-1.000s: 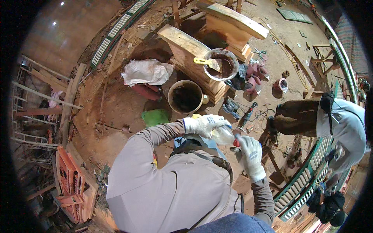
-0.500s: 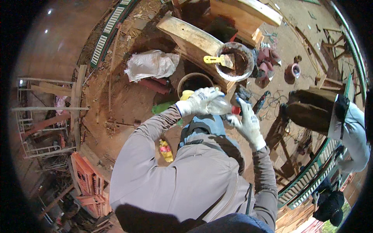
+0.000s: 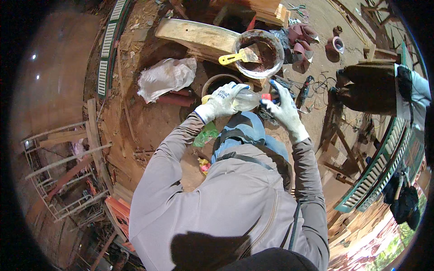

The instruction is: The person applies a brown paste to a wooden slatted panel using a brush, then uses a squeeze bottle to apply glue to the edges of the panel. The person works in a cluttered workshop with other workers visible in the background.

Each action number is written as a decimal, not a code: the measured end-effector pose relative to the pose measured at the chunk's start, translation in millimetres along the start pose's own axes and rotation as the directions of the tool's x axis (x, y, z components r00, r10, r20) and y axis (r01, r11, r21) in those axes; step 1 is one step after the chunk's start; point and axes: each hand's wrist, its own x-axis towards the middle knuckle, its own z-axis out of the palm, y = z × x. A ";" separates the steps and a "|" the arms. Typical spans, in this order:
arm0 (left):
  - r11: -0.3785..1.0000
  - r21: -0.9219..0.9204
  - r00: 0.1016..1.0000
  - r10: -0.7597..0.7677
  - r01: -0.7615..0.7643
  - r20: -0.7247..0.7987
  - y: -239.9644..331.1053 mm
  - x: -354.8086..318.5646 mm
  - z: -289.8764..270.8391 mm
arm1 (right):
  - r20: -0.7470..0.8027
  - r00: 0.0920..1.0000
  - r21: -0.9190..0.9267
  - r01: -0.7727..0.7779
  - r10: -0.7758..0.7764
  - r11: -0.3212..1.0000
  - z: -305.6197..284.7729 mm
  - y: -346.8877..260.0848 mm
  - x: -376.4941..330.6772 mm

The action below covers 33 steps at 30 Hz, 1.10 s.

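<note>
Bottle (image 3: 246, 98) clear plastic, lying sideways | left hand (image 3: 222, 100) gloved, gripping its body | right hand (image 3: 282, 108) gloved, fingers pinching red cap (image 3: 266, 96) | paste bowl (image 3: 257, 53) beyond.

Round bowl (image 3: 275, 45) of reddish-brown paste up top, yellow-handled scraper (image 3: 237, 57) resting in it. Crumpled white bag (image 3: 165, 77) lying left on dirt floor (image 3: 140, 117). Dark bucket (image 3: 212, 83) between.

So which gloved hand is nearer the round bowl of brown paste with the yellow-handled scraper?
Right. The right hand sits just below the round bowl of brown paste at the clear plastic bottle's red cap; the left hand grips the bottle body, farther left.
</note>
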 end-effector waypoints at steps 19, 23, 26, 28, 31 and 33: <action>0.889 0.259 0.914 -0.403 0.378 0.046 -11.8 45.5 5.4 | -0.374 0.919 0.118 -0.089 0.127 0.989 -38.1 55.4 -36.1; 0.874 0.276 0.905 -0.424 0.399 0.035 -18.5 52.4 5.6 | -0.426 0.875 0.223 -0.145 0.230 0.964 -29.4 67.8 -64.2; 0.869 0.288 0.904 -0.426 0.402 0.026 -17.3 57.0 3.4 | -0.427 0.857 0.241 -0.198 0.287 0.950 -27.6 66.4 -78.4; 0.866 0.294 0.903 -0.429 0.404 0.024 -20.0 60.6 3.5 | -0.437 0.849 0.212 -0.225 0.298 0.951 -28.6 60.2 -87.0; 0.856 0.324 0.897 -0.439 0.403 0.044 -16.4 64.0 -1.7 | -0.436 0.842 0.261 -0.219 0.318 0.940 -21.0 76.5 -94.8; 0.847 0.344 0.892 -0.449 0.406 0.053 -14.5 66.9 -3.1 | -0.450 0.834 0.274 -0.211 0.319 0.938 -19.7 79.2 -97.3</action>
